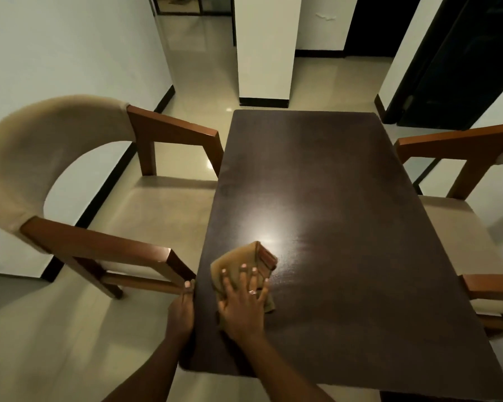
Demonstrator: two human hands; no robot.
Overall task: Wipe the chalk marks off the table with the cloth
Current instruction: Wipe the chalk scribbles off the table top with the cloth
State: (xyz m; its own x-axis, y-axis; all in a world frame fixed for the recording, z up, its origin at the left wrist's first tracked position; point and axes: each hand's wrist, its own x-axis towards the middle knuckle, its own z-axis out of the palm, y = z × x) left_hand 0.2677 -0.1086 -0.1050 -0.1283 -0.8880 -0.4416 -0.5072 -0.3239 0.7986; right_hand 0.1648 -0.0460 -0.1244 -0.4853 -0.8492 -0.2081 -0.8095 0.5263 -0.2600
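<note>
Off the table's left edge stands a wooden armchair (79, 216) with a curved beige back and a pale seat, one arm reaching close to the near left part of the table (346, 227). The left hand (182, 310) is at the left edge of the table near its near-left corner, fingers curled over the edge and the thumb lying along it, so it grips the tabletop itself. Just to its right, on the surface close to that same edge, lies the tan cloth (244, 261), bunched and folded, with a reddish-brown band showing at its far right fold. The right hand (243, 304) presses down flat on the near half of the cloth with fingers spread wide and not closed around it; a ring shows on one finger. The far part of the cloth pokes out beyond the fingertips. A bright reflection glares on the dark brown surface just past the cloth, toward the middle. Whether chalk marks remain cannot be told. Beside the right edge stands a second wooden armchair (471, 158).
</note>
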